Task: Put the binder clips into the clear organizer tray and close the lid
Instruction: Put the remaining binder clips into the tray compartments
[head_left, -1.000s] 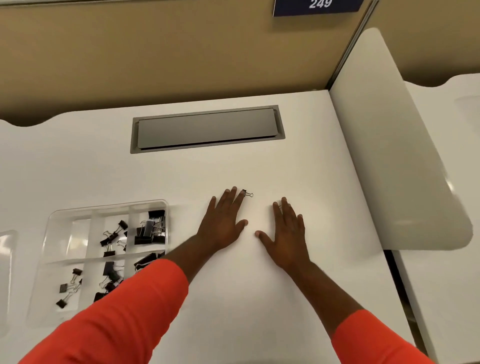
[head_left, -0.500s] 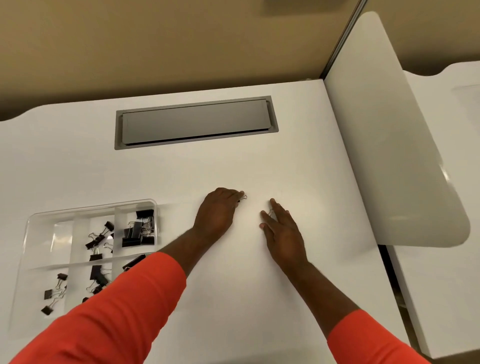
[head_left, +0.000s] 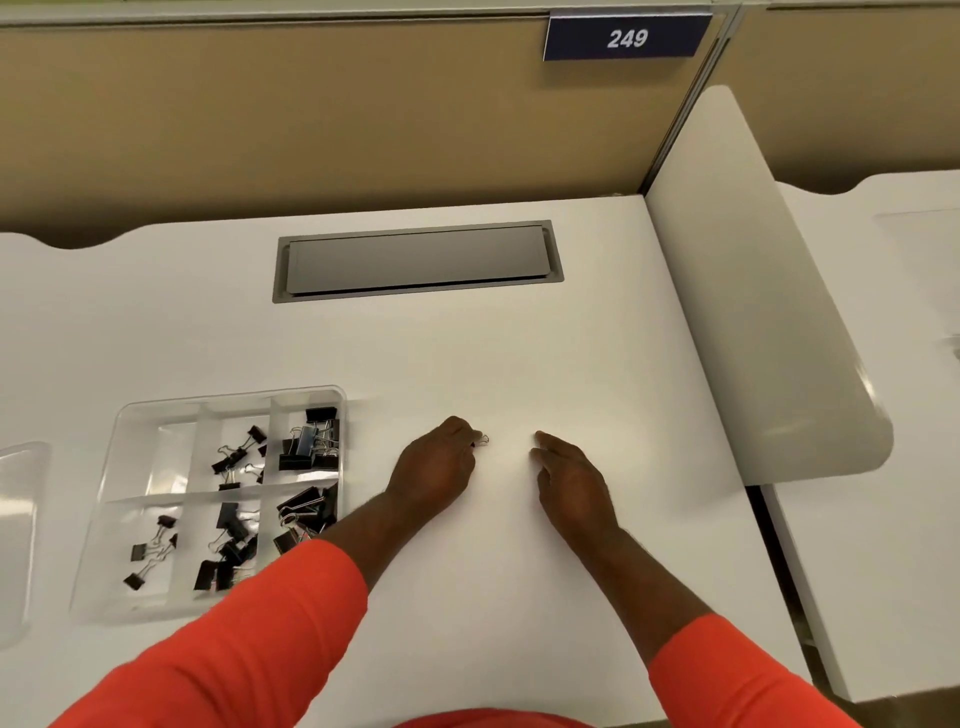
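A clear organizer tray (head_left: 119, 431) with several compartments lies at the left of the white desk, and several black binder clips (head_left: 306, 447) sit in its cells. Its clear lid (head_left: 18, 530) lies apart from it at the far left edge. My left hand (head_left: 434, 467) is curled right of the tray, its fingertips pinching a small binder clip (head_left: 481, 440) on the desk. A short gap to the right, my right hand (head_left: 569, 480) rests on the desk with fingers drawn together; nothing shows in it.
A grey cable hatch (head_left: 415, 265) is set into the desk (head_left: 519, 364) behind my hands. A white curved divider panel (head_left: 753, 322) stands along the right side, with another desk beyond it. A tan partition wall carries a blue sign reading 249 (head_left: 626, 37).
My left hand went from flat with spread fingers to curled, closing its fingertips on the small clip. My right hand drew its fingers together. The camera tilted.
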